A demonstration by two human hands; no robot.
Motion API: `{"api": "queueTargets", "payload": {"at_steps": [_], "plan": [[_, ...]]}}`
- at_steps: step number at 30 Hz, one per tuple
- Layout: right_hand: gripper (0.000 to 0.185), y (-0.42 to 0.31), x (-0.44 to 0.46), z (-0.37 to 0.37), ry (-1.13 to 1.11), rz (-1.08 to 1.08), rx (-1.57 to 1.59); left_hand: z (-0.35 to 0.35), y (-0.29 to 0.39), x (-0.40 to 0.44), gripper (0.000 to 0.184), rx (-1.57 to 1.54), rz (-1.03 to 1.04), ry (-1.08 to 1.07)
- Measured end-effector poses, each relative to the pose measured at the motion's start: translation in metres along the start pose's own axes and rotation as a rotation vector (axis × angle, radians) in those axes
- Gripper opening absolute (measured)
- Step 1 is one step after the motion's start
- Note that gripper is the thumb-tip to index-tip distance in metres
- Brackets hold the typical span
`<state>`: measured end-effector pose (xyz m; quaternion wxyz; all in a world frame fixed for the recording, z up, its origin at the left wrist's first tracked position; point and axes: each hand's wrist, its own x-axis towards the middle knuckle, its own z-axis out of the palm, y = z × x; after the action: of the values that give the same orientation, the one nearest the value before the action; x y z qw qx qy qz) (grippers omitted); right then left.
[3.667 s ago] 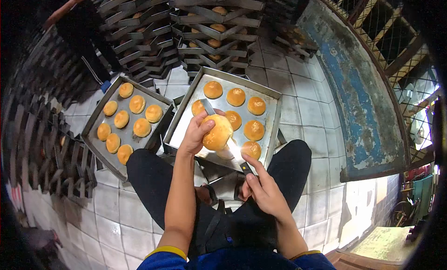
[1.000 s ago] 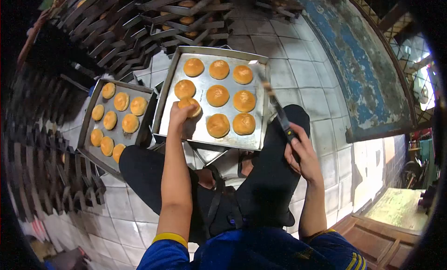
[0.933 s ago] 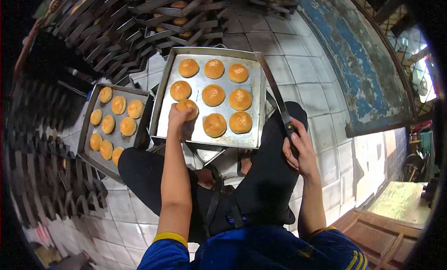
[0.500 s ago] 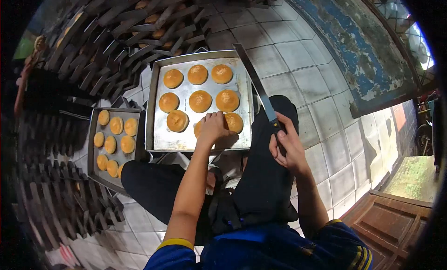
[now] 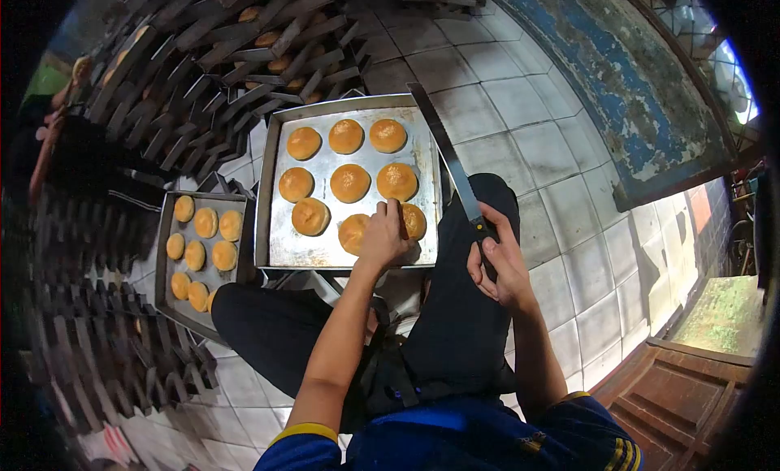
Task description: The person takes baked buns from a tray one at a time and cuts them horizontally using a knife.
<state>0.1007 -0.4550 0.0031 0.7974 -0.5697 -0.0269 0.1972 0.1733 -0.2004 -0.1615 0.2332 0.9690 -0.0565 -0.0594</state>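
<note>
A large metal baking tray (image 5: pixel 272 256) in front of me holds several round golden buns (image 5: pixel 349 183) in rows. My left hand (image 5: pixel 385 237) is at its near right corner, fingers curled against the left side of a bun (image 5: pixel 414 221); the hand partly covers that bun. Just left of the hand lies another bun (image 5: pixel 353 234). In my right hand (image 5: pixel 500 260), above my right thigh, is the black handle of a long bread knife (image 5: pixel 451 156). The blade points up and away, passing over the tray's right edge.
A smaller tray (image 5: pixel 166 296) of buns stands on the left by my knee. Dark metal racks (image 5: pixel 187 73) with more buns fill the left side. Tiled floor (image 5: pixel 552 154) runs to the right, past a peeling blue board (image 5: pixel 634 89) and a wooden door (image 5: pixel 691 398).
My left hand has shifted right, off the front middle bun and onto the front right one. The right hand and knife have stayed nearly still. The view has tipped slightly.
</note>
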Motion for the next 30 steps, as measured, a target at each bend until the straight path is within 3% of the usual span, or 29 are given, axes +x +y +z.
{"api": "queueTargets", "payload": {"at_steps": [10, 13, 15, 17, 20, 23, 25, 27, 28, 30], "plan": [[0.057, -0.001, -0.003, 0.014, 0.032, -0.016, -0.101, -0.009, 0.007, -0.008, 0.09, -0.415, 0.046, 0.04], [0.056, -0.003, -0.005, 0.025, 0.054, -0.008, -0.152, -0.029, -0.007, -0.007, 0.085, -0.666, 0.056, -0.017], [0.055, -0.007, -0.006, 0.034, 0.107, 0.019, -0.234, -0.06, -0.009, -0.014, 0.083, -1.208, -0.005, -0.035], [0.054, -0.006, -0.005, 0.04, 0.097, 0.006, -0.295, -0.085, -0.016, -0.018, 0.084, -1.158, 0.013, 0.048], [0.055, -0.006, -0.001, 0.058, 0.054, 0.067, -0.374, -0.124, -0.024, -0.03, 0.091, -1.412, 0.152, 0.133], [0.054, 0.003, 0.002, 0.077, -0.036, 0.049, -0.441, -0.158, -0.028, -0.051, 0.094, -1.669, 0.114, 0.187], [0.054, 0.005, 0.004, 0.093, -0.081, 0.044, -0.455, -0.158, -0.042, -0.06, 0.091, -1.727, 0.112, 0.234], [0.054, 0.001, 0.003, 0.114, -0.128, 0.123, -0.439, -0.158, -0.05, -0.064, 0.083, -2.056, 0.107, 0.383], [0.054, 0.002, 0.003, 0.121, -0.148, 0.131, -0.433, -0.157, -0.05, -0.064, 0.066, -2.04, 0.08, 0.44], [0.053, 0.006, 0.0, 0.131, -0.175, 0.138, -0.434, -0.156, -0.063, -0.064, 0.059, -2.147, 0.07, 0.453]]}}
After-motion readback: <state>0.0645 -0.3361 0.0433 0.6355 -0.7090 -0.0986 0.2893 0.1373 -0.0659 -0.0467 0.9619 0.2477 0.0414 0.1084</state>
